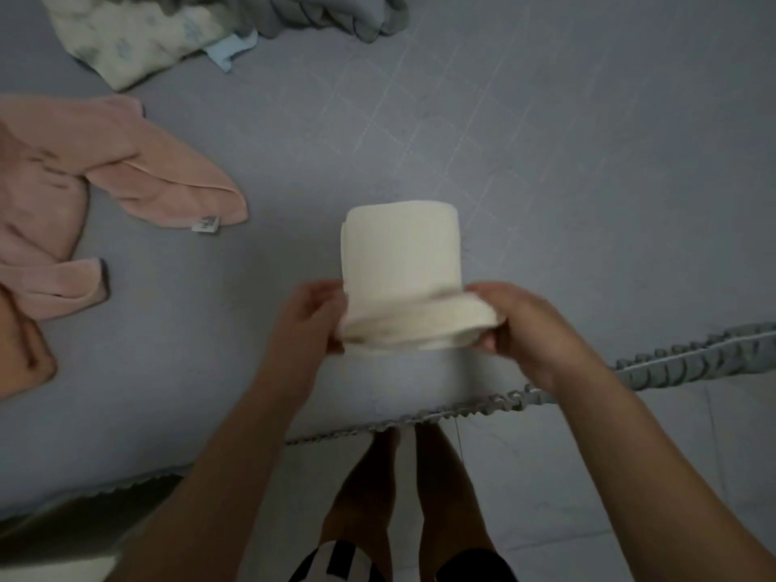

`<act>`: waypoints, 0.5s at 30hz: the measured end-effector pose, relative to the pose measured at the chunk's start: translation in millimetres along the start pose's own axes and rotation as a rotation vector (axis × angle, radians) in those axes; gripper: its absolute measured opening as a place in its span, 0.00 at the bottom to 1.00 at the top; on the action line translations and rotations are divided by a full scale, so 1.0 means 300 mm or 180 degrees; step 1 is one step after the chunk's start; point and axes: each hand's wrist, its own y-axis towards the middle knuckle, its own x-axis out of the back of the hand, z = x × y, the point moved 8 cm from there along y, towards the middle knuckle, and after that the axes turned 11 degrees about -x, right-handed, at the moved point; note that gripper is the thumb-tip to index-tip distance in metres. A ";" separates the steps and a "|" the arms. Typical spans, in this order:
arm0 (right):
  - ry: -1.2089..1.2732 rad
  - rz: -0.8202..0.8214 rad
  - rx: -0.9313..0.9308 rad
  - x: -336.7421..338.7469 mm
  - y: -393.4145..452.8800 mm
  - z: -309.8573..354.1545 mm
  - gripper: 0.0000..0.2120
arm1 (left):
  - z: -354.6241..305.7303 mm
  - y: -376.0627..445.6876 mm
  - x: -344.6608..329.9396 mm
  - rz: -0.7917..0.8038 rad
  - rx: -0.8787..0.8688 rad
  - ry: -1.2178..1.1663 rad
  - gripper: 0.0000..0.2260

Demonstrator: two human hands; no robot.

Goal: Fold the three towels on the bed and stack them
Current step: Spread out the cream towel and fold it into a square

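From the head view, the cream towel [401, 262] lies near the bed's [546, 161] front edge, already folded narrow, its near end lifted. The left hand [310, 317] and right hand [520, 325] each pinch one near corner, fingers curled around the fabric. To fold well, carry that end forward evenly, match the edges, then press flat. Both forearms reach forward, wrists level, hands apart at towel width. The pink towel [84, 178] lies crumpled well to the left.
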 end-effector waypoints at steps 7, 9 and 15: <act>-0.1313 -0.0586 0.0494 -0.036 0.324 0.170 0.15 | 0.066 0.374 -0.129 0.0930 -0.0186 0.1726 0.28; -0.1592 -0.0625 0.0509 -0.042 0.355 0.125 0.18 | 0.097 0.398 -0.107 0.0688 -0.0258 0.2123 0.27; -0.1252 -0.1102 0.1721 -0.020 0.251 0.181 0.08 | -0.003 0.327 -0.077 -0.0278 -0.0881 0.1531 0.09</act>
